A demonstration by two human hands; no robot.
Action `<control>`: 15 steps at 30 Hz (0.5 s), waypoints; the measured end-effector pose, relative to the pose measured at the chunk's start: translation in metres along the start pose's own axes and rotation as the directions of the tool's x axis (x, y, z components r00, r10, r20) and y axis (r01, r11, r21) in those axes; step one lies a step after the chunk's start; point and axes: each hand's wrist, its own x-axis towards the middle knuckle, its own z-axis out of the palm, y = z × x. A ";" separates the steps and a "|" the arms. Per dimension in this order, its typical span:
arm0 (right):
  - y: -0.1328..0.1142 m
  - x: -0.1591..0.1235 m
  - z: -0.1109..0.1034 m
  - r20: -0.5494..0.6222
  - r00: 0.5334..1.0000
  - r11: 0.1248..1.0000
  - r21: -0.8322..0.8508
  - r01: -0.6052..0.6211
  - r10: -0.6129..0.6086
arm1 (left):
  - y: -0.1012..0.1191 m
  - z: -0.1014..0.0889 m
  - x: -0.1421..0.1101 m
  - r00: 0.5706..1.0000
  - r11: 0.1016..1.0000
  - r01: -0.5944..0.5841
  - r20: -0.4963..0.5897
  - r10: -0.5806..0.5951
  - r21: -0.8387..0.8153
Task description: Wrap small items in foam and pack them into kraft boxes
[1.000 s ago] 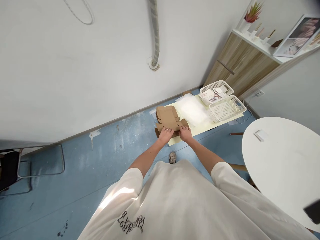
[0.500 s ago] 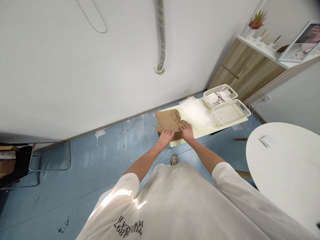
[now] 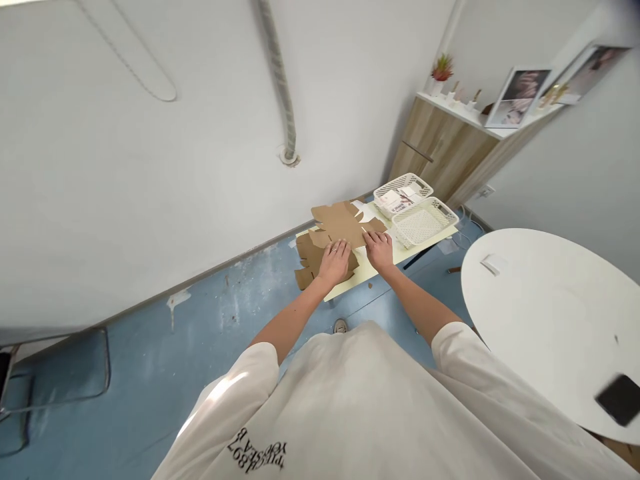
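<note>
A flat brown cardboard box blank (image 3: 343, 222) lies partly over a stack of similar blanks (image 3: 309, 259) on a low pale yellow tabletop (image 3: 369, 269). My left hand (image 3: 334, 261) rests flat on the stack, fingers stretched out. My right hand (image 3: 380, 250) is at the near right edge of the top blank, fingertips closed on that edge. The top blank sits shifted to the right of the stack, towards the baskets.
Two white plastic baskets stand at the tabletop's far right: one with small packets (image 3: 403, 195), one empty (image 3: 424, 222). A round white table (image 3: 545, 313) with a black phone (image 3: 620, 399) is at the right. A wooden cabinet (image 3: 440, 152) stands behind. Blue floor surrounds.
The top cardboard blank has come off the stack and shifted right, towards the baskets, with my right hand on it. My left hand now lies flat on the stack. The view has swung.
</note>
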 end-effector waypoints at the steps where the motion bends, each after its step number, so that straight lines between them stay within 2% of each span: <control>1: 0.012 -0.005 -0.008 -0.022 0.999 0.999 -0.018 -0.037 0.037 | 0.010 0.001 0.010 1.000 1.000 -0.017 -0.008 0.017 -0.011; 4: 0.053 -0.031 -0.031 -0.078 0.986 0.987 -0.058 -0.149 0.144 | 0.050 0.008 0.043 0.997 0.995 -0.083 -0.004 0.083 -0.060; 7: 0.101 -0.071 -0.057 -0.109 0.963 0.963 -0.090 -0.255 0.244 | 0.103 0.017 0.074 0.987 0.982 -0.158 0.000 0.159 -0.106; 11: 0.170 -0.139 -0.095 -0.086 0.916 0.906 -0.140 -0.400 0.391 | 0.194 0.028 0.105 0.957 0.947 -0.284 0.015 0.289 -0.152; 15: 0.233 -0.217 -0.129 -0.043 0.842 0.824 -0.186 -0.536 0.538 | 0.295 0.041 0.123 0.907 0.891 -0.405 0.030 0.419 -0.206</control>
